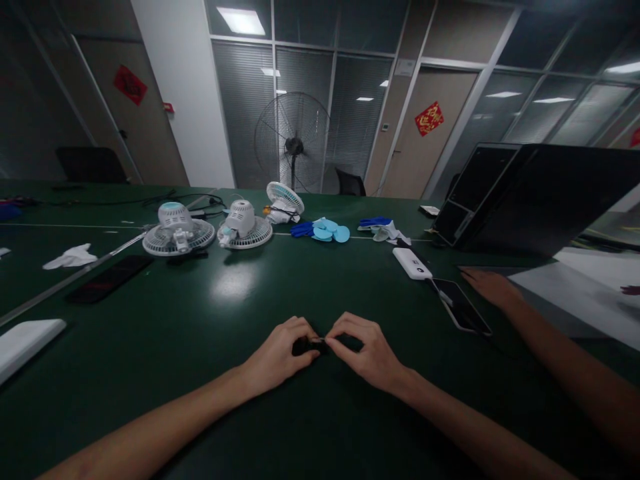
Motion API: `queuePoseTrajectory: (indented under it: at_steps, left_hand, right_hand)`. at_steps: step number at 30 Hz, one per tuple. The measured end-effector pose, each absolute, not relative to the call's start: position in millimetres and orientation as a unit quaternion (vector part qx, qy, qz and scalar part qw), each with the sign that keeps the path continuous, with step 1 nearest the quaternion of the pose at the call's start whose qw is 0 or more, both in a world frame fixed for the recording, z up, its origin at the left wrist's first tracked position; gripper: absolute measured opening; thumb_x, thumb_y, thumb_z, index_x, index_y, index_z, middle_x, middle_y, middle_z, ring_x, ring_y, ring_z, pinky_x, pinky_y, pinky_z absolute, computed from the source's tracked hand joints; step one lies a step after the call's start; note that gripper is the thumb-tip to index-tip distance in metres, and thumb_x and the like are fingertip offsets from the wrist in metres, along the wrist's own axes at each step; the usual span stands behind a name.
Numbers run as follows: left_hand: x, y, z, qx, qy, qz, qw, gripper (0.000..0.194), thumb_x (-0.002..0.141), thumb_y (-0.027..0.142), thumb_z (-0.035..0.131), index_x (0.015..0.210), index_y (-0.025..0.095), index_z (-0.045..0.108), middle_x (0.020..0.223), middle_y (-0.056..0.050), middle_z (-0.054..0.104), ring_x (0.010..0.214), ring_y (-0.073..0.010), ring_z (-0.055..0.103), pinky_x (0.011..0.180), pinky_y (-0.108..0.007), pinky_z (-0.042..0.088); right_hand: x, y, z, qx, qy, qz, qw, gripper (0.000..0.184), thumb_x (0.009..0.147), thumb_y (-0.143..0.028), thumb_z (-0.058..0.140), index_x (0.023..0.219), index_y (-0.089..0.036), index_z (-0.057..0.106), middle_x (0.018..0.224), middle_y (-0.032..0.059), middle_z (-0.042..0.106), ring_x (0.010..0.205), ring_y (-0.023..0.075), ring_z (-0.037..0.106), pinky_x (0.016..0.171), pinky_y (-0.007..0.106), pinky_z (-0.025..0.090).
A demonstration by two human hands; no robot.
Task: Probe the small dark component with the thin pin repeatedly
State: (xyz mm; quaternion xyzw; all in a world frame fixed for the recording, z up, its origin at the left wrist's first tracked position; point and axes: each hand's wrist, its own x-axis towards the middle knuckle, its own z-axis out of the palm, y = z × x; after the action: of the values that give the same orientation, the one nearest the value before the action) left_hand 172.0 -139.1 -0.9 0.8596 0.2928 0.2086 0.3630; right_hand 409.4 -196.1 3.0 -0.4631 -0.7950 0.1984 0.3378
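Near the middle of the green table (pixel 200 373), my left hand (pixel 285 350) and my right hand (pixel 367 350) face each other with fingertips nearly meeting. Between them is a small thing (pixel 319 341), partly dark with a light, thin bit, too small and covered to name. The left thumb and fingers curl round its left side. On its right side, my right thumb and index finger close in a pinch. Both wrists rest low, close to the tabletop.
Beyond my hands stand white fans (pixel 240 223), light-blue discs (pixel 330 230) and gloves (pixel 383 228). To the right lie a white power bank (pixel 413 263), a phone (pixel 463 307) and a large black monitor (pixel 545 200). Another person's hand (pixel 493 287) rests at right. A dark phone-like slab (pixel 107 280) lies left.
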Motion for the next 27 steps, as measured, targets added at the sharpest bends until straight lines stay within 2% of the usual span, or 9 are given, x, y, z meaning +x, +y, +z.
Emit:
queuePoseTrajectory:
  at_steps: [4,7,10,13,15,18,21,27]
  left_hand:
    - [173,-142,1,0.864,0.299,0.197,0.355,0.014,0.095,0.030,0.067,0.108,0.023,0.070,0.111,-0.004,0.066,0.103,-0.0211,0.060,0.088,-0.034,0.047]
    - [163,-143,1,0.881,0.280,0.182,0.335,0.019,0.100,0.032,0.061,0.117,0.026,0.068,0.117,-0.005,0.065,0.109,-0.0223,0.059,0.093,-0.036,0.048]
    - [131,-132,1,0.900,0.249,0.165,0.316,0.027,0.105,0.033,0.051,0.127,0.029,0.065,0.126,-0.007,0.063,0.117,-0.0223,0.058,0.101,-0.036,0.047]
    - [73,-99,-2,0.887,0.312,0.177,0.290,0.031,0.105,0.040,0.048,0.128,0.028,0.065,0.129,-0.008,0.063,0.117,-0.0230,0.060,0.102,-0.036,0.048]
    - [28,-68,-3,0.855,0.407,0.202,0.251,0.037,0.100,0.051,0.052,0.122,0.025,0.069,0.123,-0.008,0.066,0.105,-0.0243,0.064,0.093,-0.036,0.052]
    - [-32,-29,-4,0.802,0.510,0.232,0.209,0.061,0.088,0.069,0.058,0.120,0.018,0.070,0.115,-0.013,0.068,0.093,-0.0281,0.064,0.083,-0.039,0.053]
    - [-66,-11,-5,0.781,0.540,0.240,0.205,0.074,0.081,0.078,0.059,0.121,0.016,0.069,0.115,-0.015,0.070,0.097,-0.0304,0.065,0.086,-0.041,0.054]
    - [-79,-9,-4,0.777,0.537,0.227,0.238,0.084,0.075,0.085,0.060,0.127,0.020,0.068,0.127,-0.014,0.070,0.110,-0.0313,0.068,0.096,-0.041,0.055]
  right_hand:
    - [419,-195,-1,-0.471,-0.789,0.198,0.342,0.009,0.100,-0.029,0.066,0.099,-0.023,0.073,0.098,0.0020,0.070,0.088,0.0177,0.068,0.080,0.031,0.054]
    - [427,-196,-2,-0.479,-0.783,0.198,0.343,0.011,0.101,-0.030,0.065,0.099,-0.023,0.073,0.099,0.0029,0.071,0.090,0.0189,0.068,0.081,0.033,0.054]
    - [434,-195,-2,-0.487,-0.778,0.200,0.344,0.014,0.102,-0.032,0.063,0.100,-0.023,0.073,0.100,0.0037,0.071,0.090,0.0191,0.068,0.081,0.033,0.055]
    - [438,-193,-2,-0.493,-0.772,0.204,0.345,0.015,0.103,-0.033,0.062,0.101,-0.023,0.073,0.101,0.0040,0.071,0.090,0.0189,0.068,0.079,0.032,0.056]
    - [439,-192,-3,-0.494,-0.770,0.206,0.345,0.016,0.104,-0.033,0.061,0.102,-0.023,0.072,0.102,0.0039,0.071,0.092,0.0187,0.068,0.080,0.032,0.056]
    - [438,-192,-4,-0.495,-0.770,0.207,0.345,0.016,0.103,-0.034,0.062,0.101,-0.022,0.072,0.102,0.0038,0.071,0.092,0.0189,0.068,0.082,0.033,0.056]
    - [437,-192,-5,-0.492,-0.773,0.208,0.342,0.019,0.104,-0.036,0.061,0.101,-0.022,0.073,0.101,0.0044,0.071,0.091,0.0193,0.068,0.081,0.033,0.056]
    - [440,-190,-5,-0.487,-0.776,0.212,0.341,0.020,0.104,-0.037,0.060,0.102,-0.023,0.073,0.103,0.0051,0.072,0.091,0.0196,0.068,0.080,0.033,0.057]
